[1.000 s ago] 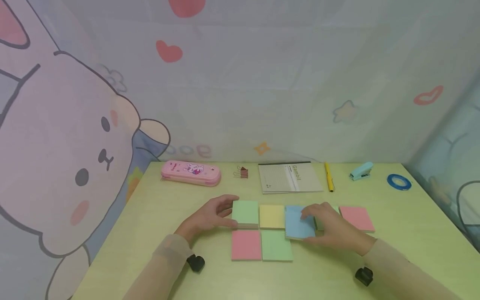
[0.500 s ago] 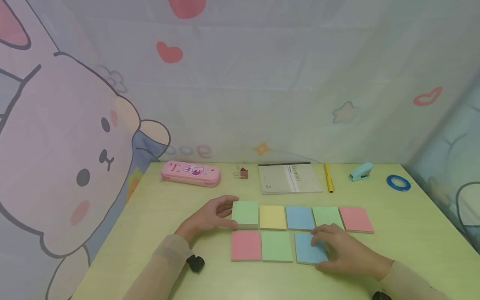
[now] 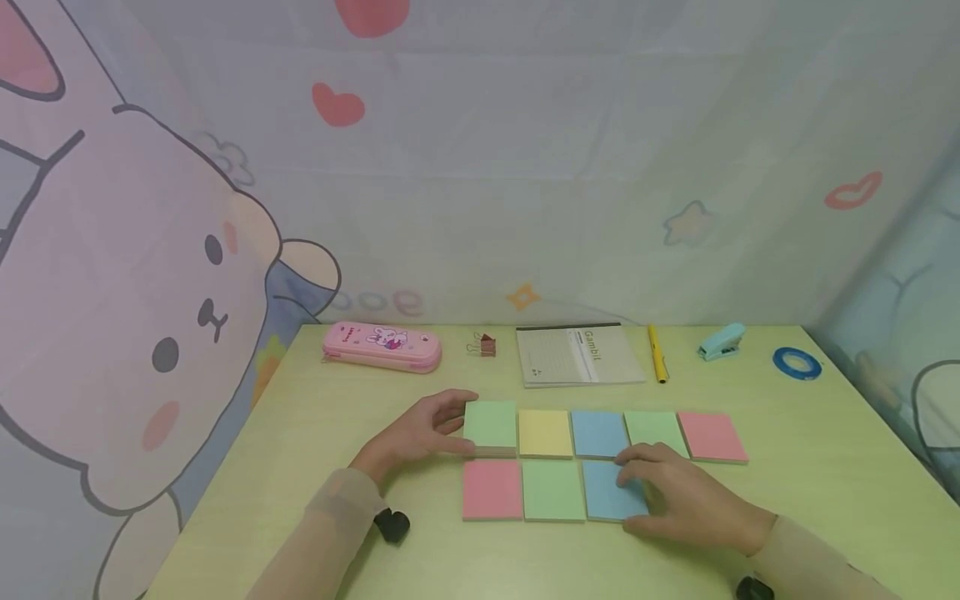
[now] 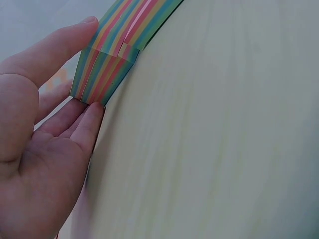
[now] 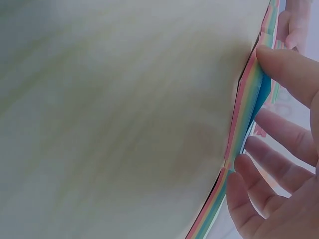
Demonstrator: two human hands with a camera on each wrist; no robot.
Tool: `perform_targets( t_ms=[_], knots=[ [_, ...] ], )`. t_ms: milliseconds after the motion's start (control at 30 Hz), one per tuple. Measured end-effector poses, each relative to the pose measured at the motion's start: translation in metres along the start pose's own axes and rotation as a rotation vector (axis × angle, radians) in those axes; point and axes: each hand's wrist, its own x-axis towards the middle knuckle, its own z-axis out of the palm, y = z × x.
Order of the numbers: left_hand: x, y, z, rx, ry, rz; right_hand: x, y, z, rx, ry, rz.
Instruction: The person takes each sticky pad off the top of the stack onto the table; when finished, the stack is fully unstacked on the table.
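Observation:
My left hand (image 3: pixel 420 433) holds the left side of a thick stack of sticky notes with a green top (image 3: pixel 490 427), its thumb at the near corner and fingers farther back. Striped layers show on that stack's side (image 4: pixel 112 55) in the left wrist view. My right hand (image 3: pixel 686 500) grips a blue sticky note pad (image 3: pixel 603 492), thumb at its near right corner and index finger over its top. This pad lies at the right end of the front row, beside a green pad (image 3: pixel 552 492) and a pink pad (image 3: pixel 492 492).
Right of the stack, the back row has yellow (image 3: pixel 544 433), blue (image 3: pixel 597 435), green (image 3: pixel 652 429) and pink (image 3: pixel 712 437) pads. Behind them lie a pencil case (image 3: pixel 382 347), binder clips (image 3: pixel 486 345), notebook (image 3: pixel 577 357), yellow pen (image 3: pixel 657 354), stapler (image 3: pixel 722 342) and blue tape roll (image 3: pixel 797 363).
My right hand has brought the blue pad from over the back row to the front row, then slid it left against the green pad. The left hand has stayed at the stack.

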Motion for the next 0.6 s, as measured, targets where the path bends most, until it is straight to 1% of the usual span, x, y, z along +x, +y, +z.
perform_targets(
  t_ms=[267,600],
  knots=[
    [0.0000,-0.0008,-0.0003,-0.003,-0.004,-0.013,0.0015,-0.0008,-0.0025,-0.001,-0.019,0.001],
    [0.0000,-0.0009,-0.0007,0.007,-0.007,-0.006,0.0024,-0.0002,-0.0040,-0.002,-0.030,-0.006]
  ],
)
